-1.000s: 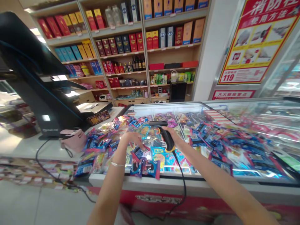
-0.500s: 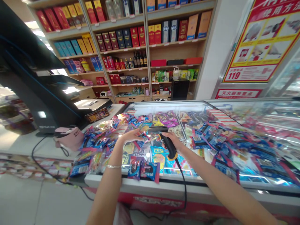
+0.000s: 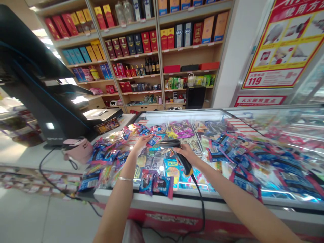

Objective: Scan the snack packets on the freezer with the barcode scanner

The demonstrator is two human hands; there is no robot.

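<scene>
The person's right hand [image 3: 187, 154] is clamped around the grip of a black corded barcode scanner [image 3: 182, 159], holding it low over snack packets [image 3: 157, 165] heaped on a glass-topped freezer [image 3: 202, 116]. The left hand [image 3: 142, 142] is hovering open, fingers spread, just beside a blue packet [image 3: 155, 140]. A pink cap [image 3: 78, 151] is sitting on the white tabletop [image 3: 25, 157] to the left.

**Barcode scanner [image 3: 184, 166] locked in the right hand [image 3: 188, 153], left hand [image 3: 143, 142] at a blue snack packet [image 3: 155, 140]!**

There it is: black body, yellow band at the base, head jutting forward, black cord [image 3: 199, 199] dropping from the butt. Just left of the scanner, the left hand's fingers spread, tips right at the shiny packet lying on top of the pile!
</scene>
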